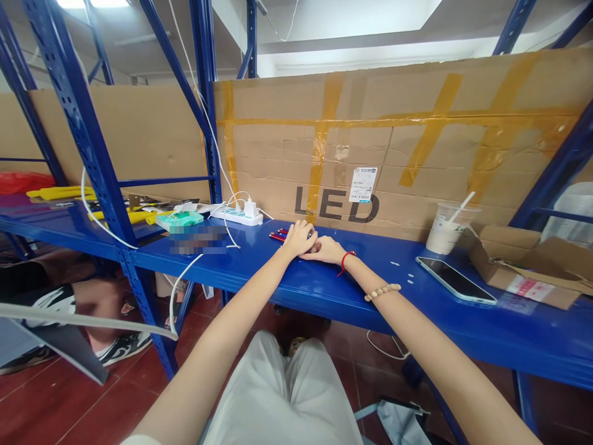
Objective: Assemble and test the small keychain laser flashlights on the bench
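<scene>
Left hand (299, 238) curled atop red pens (278, 235) on blue shelf (324, 284), hold unclear; right hand (327, 250) touching it, fingers hidden

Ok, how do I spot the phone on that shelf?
Find the big cardboard sheet marked LED at the back of the blue shelf. Follow the shelf right, past the right hand, to the plastic cup with a straw; the phone lies just in front of it. It is the only flat, dark, glossy slab there.
</scene>
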Tool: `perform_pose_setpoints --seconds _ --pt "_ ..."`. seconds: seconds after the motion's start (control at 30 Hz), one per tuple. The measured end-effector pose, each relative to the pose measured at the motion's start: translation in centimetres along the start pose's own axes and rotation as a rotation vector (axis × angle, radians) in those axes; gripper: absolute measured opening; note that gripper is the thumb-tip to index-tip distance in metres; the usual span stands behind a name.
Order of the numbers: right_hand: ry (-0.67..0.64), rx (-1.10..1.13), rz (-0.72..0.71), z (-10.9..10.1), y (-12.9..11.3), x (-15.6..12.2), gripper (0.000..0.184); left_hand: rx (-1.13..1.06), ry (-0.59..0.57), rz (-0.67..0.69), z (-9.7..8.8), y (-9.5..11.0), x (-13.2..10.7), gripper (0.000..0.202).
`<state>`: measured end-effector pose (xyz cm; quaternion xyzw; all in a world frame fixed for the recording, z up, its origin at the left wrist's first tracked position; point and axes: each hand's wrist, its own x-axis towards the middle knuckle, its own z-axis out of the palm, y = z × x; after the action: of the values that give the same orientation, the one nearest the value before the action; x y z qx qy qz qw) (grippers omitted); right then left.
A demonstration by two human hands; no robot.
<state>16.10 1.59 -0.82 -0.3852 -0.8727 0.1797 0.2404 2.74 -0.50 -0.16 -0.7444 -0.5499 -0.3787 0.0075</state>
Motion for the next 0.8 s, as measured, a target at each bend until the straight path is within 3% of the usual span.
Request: perform_pose_setpoints --seconds 0.13,0.27,0.43,0.57,0.8 --pt "0.048 -0.071 -0.001 0.4 -0.9 0.0 0.028 0.104 0.080 -0.134 -0.1 -0.2 0.2 0.026" --pt "0.092 -0.101 0.005 0.6 -1.1 0.2 0.020 0.220 0.188 -0.397 -0.1 -1.0 0.4 0.032" --pt "0.070 -0.068 -0.055 0.9 -1.0 0.3 0.018 0.315 0.182 -0.628 0.2 -1.7 0.3 0.042" --pt "0.079 -0.081 -0.067 0.6 -0.7 0.5 0.021 0.367 0.132 -0.662 0.0 -1.3 0.3 0.046" --pt "0.189 -0.205 0.066 -0.8 0.4 0.1 0.020 0.424 -0.012 -0.705 -0.4 -0.5 0.5 0.049"
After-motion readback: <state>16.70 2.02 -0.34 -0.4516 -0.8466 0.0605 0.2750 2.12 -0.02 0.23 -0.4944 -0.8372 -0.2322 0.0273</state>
